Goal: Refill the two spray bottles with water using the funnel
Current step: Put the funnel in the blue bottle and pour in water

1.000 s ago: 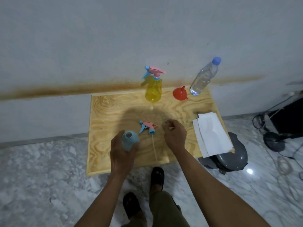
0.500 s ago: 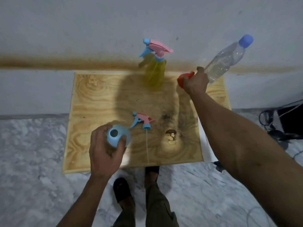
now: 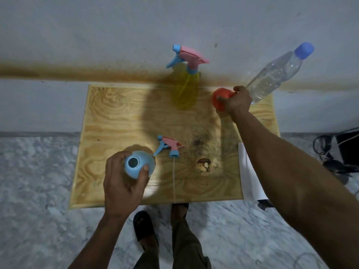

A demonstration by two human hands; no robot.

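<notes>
Compared with half a second ago, the right hand (image 3: 238, 102) now grasps the red funnel (image 3: 220, 100) at the far right of the wooden table (image 3: 116, 117), just beside the clear water bottle (image 3: 275, 74). The left hand (image 3: 122, 183) grips the open blue spray bottle (image 3: 138, 164) near the front edge. Its removed spray head (image 3: 170, 145) lies beside it. The yellow spray bottle (image 3: 187, 84) stands at the back.

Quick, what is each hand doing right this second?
Left hand: grips the open blue spray bottle near its neck.
Right hand: curled around the red funnel at the back of the table.
</notes>
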